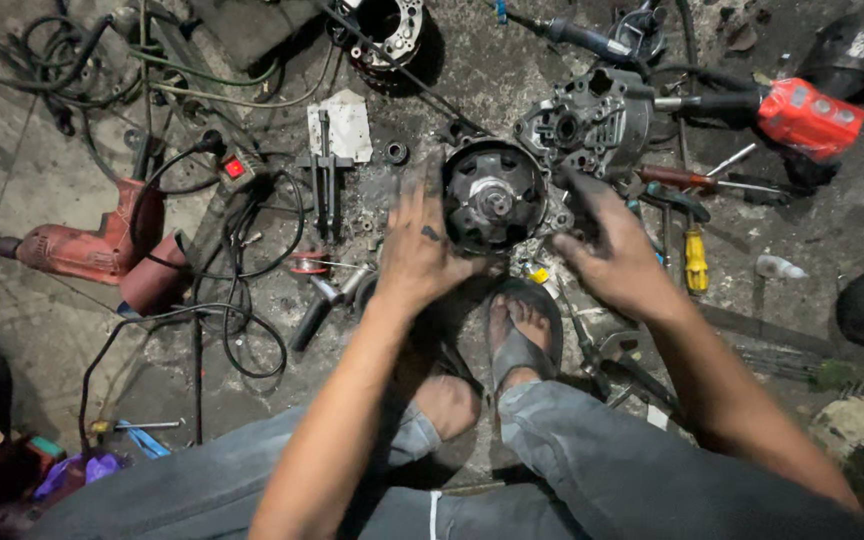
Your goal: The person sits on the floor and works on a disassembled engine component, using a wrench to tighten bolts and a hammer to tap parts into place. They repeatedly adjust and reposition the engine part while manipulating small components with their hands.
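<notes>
Head view: a person crouches over a grimy concrete floor [42,170] strewn with tools.
Workpiece: a round, dark alternator-type housing [493,197] rests on the floor just ahead of the sandalled foot [520,335], shaft end up.
Left hand [414,250]: fingers spread and loosely curled against the housing's left rim; touching, not clamped.
Right hand [614,252]: fingers part open at the right rim; motion blur hides whether they grip anything.
Nearby: a second casting [592,120] just behind; a red drill [92,245] well to the left; a yellow-handled screwdriver [696,260] to the right.
Risk: the greasy housing may slip from such a loose hold and tip onto the toes.
Risk: loose cables [242,330] beside the left hand could snag.
</notes>
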